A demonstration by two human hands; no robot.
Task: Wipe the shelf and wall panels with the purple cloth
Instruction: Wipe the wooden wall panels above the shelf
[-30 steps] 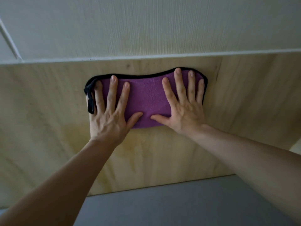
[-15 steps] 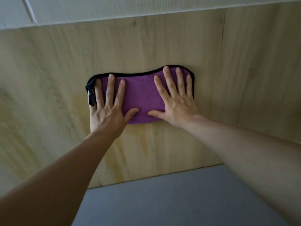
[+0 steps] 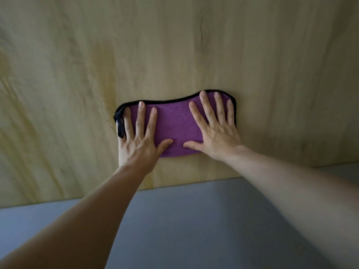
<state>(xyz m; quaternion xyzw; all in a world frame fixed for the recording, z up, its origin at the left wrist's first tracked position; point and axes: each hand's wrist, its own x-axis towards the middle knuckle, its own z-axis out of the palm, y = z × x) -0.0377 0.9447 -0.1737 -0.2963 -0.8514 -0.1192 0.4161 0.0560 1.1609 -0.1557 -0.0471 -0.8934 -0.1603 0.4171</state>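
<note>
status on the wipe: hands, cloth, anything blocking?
Left hand, right hand flat, pressing purple cloth on wood panel. Nothing blocking.

The cloth [image 3: 175, 126] is a nubbly purple fleece — soft, matt, edged in smooth black binding with a small black loop [image 3: 120, 127] at its left end. The panel [image 3: 174, 45] behind it is pale wood with visible grain, a flat satin finish. Below it a grey surface [image 3: 194, 220] — plain, matt, smooth.
</note>
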